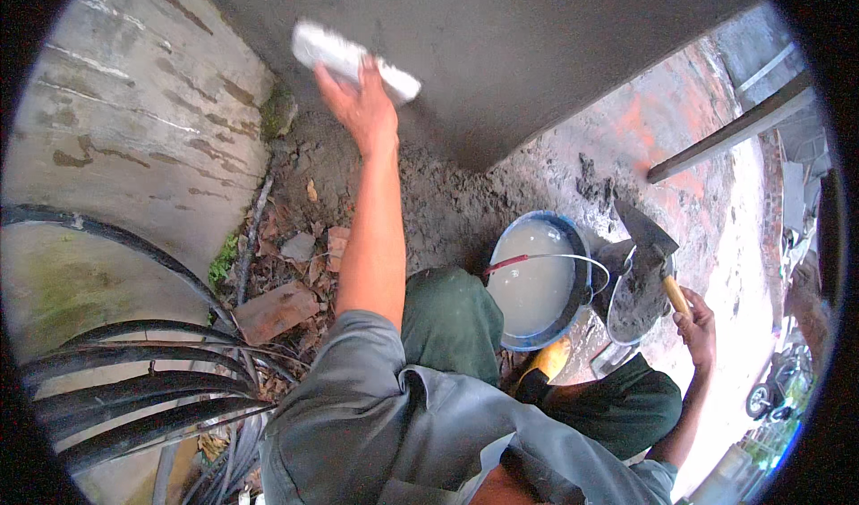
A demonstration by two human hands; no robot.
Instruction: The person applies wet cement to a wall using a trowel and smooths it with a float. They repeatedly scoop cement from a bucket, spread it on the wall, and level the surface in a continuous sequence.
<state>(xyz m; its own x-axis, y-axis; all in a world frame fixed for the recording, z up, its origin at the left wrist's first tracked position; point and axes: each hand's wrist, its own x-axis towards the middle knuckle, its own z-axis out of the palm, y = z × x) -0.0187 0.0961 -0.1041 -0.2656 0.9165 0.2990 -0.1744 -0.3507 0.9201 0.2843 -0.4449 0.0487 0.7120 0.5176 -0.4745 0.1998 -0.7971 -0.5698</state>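
My left hand (362, 116) grips a white rectangular block (322, 49), which looks like a foam float, and presses it against the grey plastered wall (537, 40). Both hand and block are slightly blurred. Over on the right, my right hand (698, 331) is closed round the wooden handle of a trowel (646, 229). The trowel's dark triangular blade points away from me, above a container of wet grey mortar (642, 295). Between my hands stands a blue bucket (528, 340) of cloudy water, its wire handle with a red grip lying across the top.
A stained concrete wall (134, 129) rises on the left. Several thick black pipes (152, 389) curve out near it. Broken bricks (277, 313) and dry leaves lie by my left arm. A beam (734, 134) slants in at the right, and another person's arm (810, 308) shows at the far right edge.
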